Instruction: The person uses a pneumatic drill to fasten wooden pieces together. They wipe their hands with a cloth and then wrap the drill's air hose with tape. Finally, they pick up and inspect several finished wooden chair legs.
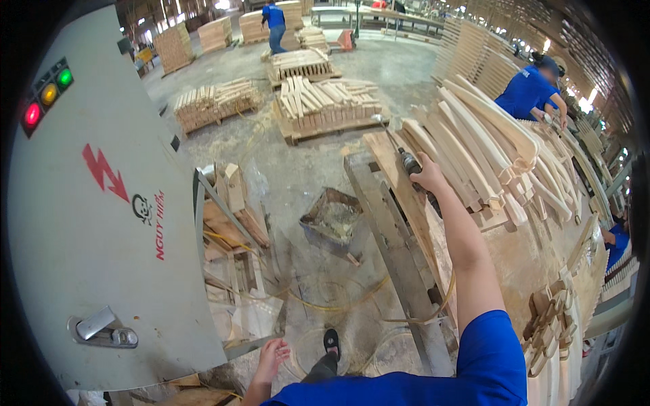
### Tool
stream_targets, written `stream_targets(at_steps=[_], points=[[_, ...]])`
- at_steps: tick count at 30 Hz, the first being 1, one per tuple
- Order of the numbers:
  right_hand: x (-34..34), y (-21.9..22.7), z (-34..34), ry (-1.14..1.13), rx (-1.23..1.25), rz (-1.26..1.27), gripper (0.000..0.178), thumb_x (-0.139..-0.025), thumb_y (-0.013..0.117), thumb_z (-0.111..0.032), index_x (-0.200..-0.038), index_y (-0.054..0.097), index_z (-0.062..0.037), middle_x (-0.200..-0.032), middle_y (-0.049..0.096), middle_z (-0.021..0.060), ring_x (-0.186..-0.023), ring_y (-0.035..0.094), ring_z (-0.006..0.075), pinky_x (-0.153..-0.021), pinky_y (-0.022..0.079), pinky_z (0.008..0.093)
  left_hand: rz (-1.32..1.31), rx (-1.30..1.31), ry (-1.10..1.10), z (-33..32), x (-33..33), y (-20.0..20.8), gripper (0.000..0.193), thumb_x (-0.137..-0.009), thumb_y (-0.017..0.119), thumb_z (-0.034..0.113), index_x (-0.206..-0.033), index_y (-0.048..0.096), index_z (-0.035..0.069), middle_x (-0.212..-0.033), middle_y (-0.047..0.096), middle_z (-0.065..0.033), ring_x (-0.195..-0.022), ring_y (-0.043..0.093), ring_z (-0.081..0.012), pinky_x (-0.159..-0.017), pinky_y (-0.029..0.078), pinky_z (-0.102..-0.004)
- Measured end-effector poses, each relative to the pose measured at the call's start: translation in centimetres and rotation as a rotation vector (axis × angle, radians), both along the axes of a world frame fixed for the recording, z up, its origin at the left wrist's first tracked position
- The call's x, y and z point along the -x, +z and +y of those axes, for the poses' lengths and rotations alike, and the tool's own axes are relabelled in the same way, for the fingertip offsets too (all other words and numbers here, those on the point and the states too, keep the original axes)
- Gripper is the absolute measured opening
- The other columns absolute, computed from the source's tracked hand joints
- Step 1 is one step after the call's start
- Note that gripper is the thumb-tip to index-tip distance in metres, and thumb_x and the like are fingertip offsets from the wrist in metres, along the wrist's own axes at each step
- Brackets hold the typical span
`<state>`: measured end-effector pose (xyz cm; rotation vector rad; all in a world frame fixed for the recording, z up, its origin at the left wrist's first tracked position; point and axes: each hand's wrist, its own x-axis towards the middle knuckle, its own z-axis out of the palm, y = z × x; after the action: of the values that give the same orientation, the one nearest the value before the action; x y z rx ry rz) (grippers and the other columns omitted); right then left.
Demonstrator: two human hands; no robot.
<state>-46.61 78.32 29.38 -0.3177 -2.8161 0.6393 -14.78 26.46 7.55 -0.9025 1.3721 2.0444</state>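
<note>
My right arm reaches forward over the wooden workbench (433, 250). Its hand (428, 174) is wrapped round a dark hand drill (410, 163), whose thin bit points away from me, over a long board (383, 150) at the bench's left edge. A yellow hose (448, 298) hangs over that edge below the drill. Just right of this hand lies a pile of curved, pale wooden pieces (467, 152). Low in the view, my left hand (273, 354) is held beside my body with its fingers apart and nothing in it.
On my left stands a grey electrical cabinet (101, 237) with warning marks. A square bin (333, 216) sits on the floor ahead, near wood offcuts (233, 203) and hoses. Stacked pallets (328, 111) lie beyond. One co-worker (531, 91) bends over wood at the right; another (273, 27) stands far back.
</note>
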Motion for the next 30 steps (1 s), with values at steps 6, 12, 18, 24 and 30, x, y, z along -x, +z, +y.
stream_targets(at_steps=[6, 12, 18, 24, 30], points=[[0.5, -0.8, 0.4, 0.007, -0.018, -0.161, 0.066, -0.066, 0.069, -0.036, -0.126, 0.051, -0.0138, -0.119, 0.056, 0.0167, -0.108, 0.055, 0.0300, -0.092, 0.043, 0.0375, -0.053, -0.036, 0.012, 0.9, -0.3, 0.7, 0.026, -0.086, 0.055, 0.028, -0.103, 0.053, 0.008, -0.095, 0.058, -0.0074, -0.080, 0.059, -0.0209, -0.067, 0.049, -0.0327], [-0.6, -1.6, 1.0, 0.087, 0.063, -0.030, 0.072, -0.070, 0.072, -0.040, -0.125, 0.048, -0.0010, -0.123, 0.051, 0.0229, -0.113, 0.050, 0.0350, -0.096, 0.039, 0.0388, -0.062, -0.210, 0.144, 1.7, -1.0, 0.9, 0.037, -0.088, 0.049, 0.038, -0.110, 0.051, 0.007, -0.106, 0.055, -0.0106, -0.093, 0.056, -0.0265, -0.080, 0.047, -0.0389], [-7.0, 0.3, -1.8, 0.086, 0.025, 0.425, 0.055, -0.079, 0.067, -0.033, -0.121, 0.052, -0.0012, -0.120, 0.052, 0.0194, -0.105, 0.053, 0.0328, -0.088, 0.042, 0.0388, 0.270, -0.874, 0.237, 2.6, -3.4, 7.1, 0.084, -0.084, 0.026, 0.070, -0.140, 0.029, 0.007, -0.146, 0.024, -0.0148, -0.135, 0.023, -0.0306, -0.109, 0.013, -0.0524], [-17.2, -0.3, -14.8, 0.307, 0.655, 0.598, 0.037, -0.086, 0.061, -0.020, -0.117, 0.054, -0.0025, -0.108, 0.058, 0.0081, -0.095, 0.055, 0.0165, -0.082, 0.043, 0.0283, 0.403, -1.034, 0.359, 2.3, -12.2, 11.3, 0.083, -0.082, 0.029, 0.071, -0.141, 0.029, 0.012, -0.147, 0.024, -0.0146, -0.135, 0.022, -0.0305, -0.109, 0.015, -0.0519], [-29.0, -6.7, -24.0, 0.348, 0.858, 0.551, 0.017, -0.087, 0.057, -0.008, -0.102, 0.058, 0.0000, -0.093, 0.058, 0.0031, -0.085, 0.052, 0.0101, -0.079, 0.042, 0.0230, 0.469, -0.959, 0.458, -2.4, -24.6, 9.9, 0.079, -0.082, 0.035, 0.070, -0.141, 0.030, 0.018, -0.146, 0.025, -0.0146, -0.134, 0.025, -0.0323, -0.107, 0.022, -0.0504]])
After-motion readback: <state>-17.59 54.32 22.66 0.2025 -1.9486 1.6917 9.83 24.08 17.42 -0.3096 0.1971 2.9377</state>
